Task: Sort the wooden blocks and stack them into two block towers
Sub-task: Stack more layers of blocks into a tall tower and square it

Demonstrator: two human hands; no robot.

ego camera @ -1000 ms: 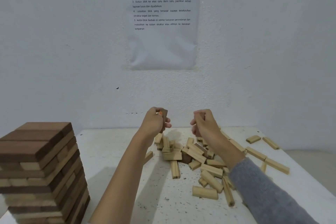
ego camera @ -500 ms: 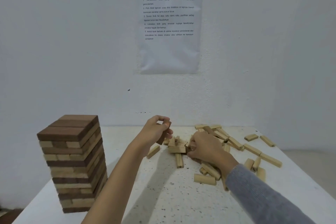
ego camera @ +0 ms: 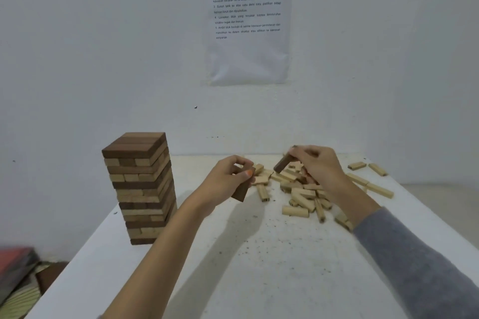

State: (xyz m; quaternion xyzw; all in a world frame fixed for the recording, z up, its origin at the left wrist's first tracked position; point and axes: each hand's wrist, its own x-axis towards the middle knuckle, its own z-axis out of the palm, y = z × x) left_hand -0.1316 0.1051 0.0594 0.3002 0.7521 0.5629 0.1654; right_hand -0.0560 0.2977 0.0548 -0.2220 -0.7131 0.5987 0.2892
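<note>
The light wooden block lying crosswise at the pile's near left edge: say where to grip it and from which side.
Grip the light wooden block at its middle, across the short width, coming from above. It lies flat with its long axis left to right. Bare white table fronts its near face, while the pile crowds the far face, so ease in carefully there.

There is only one camera, worn on the person's head. It looks forward and a little down, at the flat white desk and the white wall behind it. The fingers show near the middle, close to the camera. The tall tower of dark and light wooden blocks stands left of the fingers. The printed paper sheet hangs high above them.
</note>
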